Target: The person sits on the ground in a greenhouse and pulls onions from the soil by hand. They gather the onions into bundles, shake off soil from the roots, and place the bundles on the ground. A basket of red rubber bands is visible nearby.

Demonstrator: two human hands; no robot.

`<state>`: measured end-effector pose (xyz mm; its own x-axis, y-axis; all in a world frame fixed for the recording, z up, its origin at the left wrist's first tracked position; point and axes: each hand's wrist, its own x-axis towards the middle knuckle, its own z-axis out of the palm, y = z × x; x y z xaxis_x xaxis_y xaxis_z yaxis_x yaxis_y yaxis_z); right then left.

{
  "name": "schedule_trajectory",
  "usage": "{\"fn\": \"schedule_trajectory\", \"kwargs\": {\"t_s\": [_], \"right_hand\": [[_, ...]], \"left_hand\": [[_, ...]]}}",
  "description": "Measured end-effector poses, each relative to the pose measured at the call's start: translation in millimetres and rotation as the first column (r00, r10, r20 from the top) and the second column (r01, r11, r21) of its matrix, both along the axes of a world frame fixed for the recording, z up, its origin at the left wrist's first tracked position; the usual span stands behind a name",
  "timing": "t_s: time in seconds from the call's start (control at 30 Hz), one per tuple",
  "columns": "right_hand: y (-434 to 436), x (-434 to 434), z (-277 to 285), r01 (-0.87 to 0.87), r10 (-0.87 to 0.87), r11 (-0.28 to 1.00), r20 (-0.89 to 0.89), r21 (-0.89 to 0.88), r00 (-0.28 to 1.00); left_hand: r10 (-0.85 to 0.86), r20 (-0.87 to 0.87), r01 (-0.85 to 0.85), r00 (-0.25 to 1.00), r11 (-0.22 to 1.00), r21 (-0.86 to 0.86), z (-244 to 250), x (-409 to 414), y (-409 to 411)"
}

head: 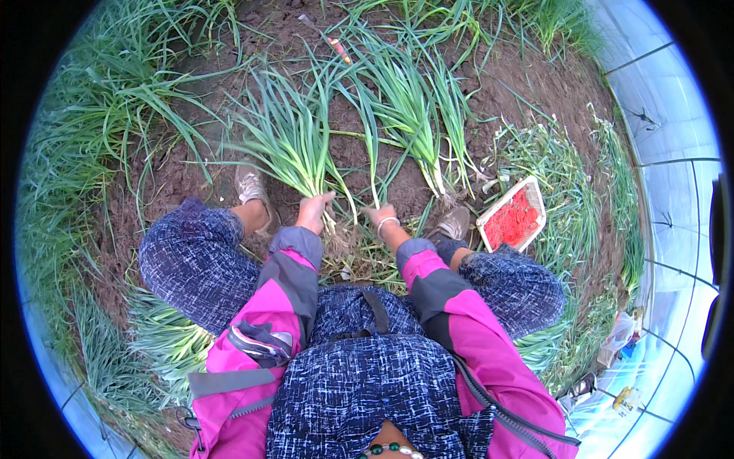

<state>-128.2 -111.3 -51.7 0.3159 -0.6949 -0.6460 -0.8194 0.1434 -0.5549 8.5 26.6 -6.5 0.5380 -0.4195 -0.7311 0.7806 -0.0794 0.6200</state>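
My left hand (313, 213) is closed around the pale stems of a bunch of leafy green plants (298, 152), which look like garlic greens. Their roots hang below the fist, and the leaves fan out away from me. Between the fingers of my right hand (384, 214) is the lower end of a single green stalk (371, 155), its leaf pointing away from me. A loose pile of the same greens (410, 115) lies on the soil just beyond, roots towards my right shoe.
A white plastic basket (538, 195) of red bands (513, 221) sits beside my right knee. A hand tool with a reddish handle (339, 50) lies on the soil ahead. Standing greens (114, 109) grow at left. Translucent plastic sheeting (671, 201) curves along the right. Cut bunches (178, 338) lie behind my left knee.
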Motion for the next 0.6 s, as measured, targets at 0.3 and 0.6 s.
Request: {"fn": "schedule_trajectory", "kwargs": {"t_s": [0.3, 0.6], "right_hand": [[50, 19, -23, -0.222, 0.198, 0.973, 0.265, 0.060, 0.943], [23, 50, 75, 0.133, -0.333, 0.937, 0.714, 0.322, 0.616]], "left_hand": [[0.050, -0.038, -0.048, 0.998, 0.998, 0.049, -7, -1, 6], [0.230, 0.363, -0.199, 0.903, 0.973, -0.120, 99, 19, -27]]}}
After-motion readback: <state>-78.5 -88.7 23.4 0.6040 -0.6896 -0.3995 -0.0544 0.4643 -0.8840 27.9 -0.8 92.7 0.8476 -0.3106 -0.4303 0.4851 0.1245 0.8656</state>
